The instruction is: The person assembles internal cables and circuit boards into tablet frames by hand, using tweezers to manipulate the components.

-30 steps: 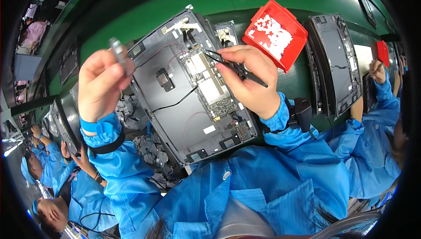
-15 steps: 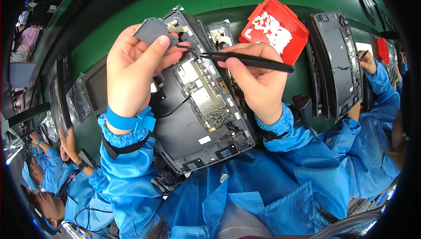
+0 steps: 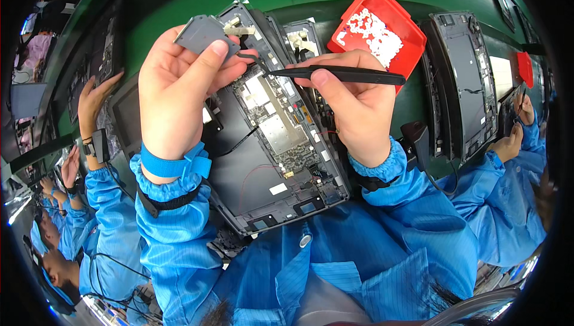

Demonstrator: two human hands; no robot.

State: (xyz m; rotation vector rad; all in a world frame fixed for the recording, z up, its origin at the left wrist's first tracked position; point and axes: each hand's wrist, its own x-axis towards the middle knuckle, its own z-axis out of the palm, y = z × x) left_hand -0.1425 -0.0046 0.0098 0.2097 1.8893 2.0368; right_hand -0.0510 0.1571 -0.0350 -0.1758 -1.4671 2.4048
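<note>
An opened tablet-like device (image 3: 239, 191) lies slanted before me, its circuit board (image 3: 281, 136) and thin wires exposed. Over its far end, my left hand (image 3: 173, 93) pinches a flat dark-grey plate-like part (image 3: 203, 36) between thumb and fingers. A short black flex cable (image 3: 256, 59) runs from beside this part towards the board. My right hand (image 3: 365, 114) grips black tweezers (image 3: 353, 74), their tips pointing left at the cable's end by the board's upper edge. Whether the tips touch the cable, I cannot tell.
A red bin (image 3: 412, 48) of small white pieces stands beyond my right hand. More opened devices (image 3: 463, 81) lie to the right and behind mine. Co-workers' hands (image 3: 508, 144) are at the right, with others (image 3: 89, 105) at the left.
The tweezers' tips have shifted slightly left and are now at the cable's end. My left hand and the grey part have moved slightly left. A co-worker's arm at left reaches farther forward.
</note>
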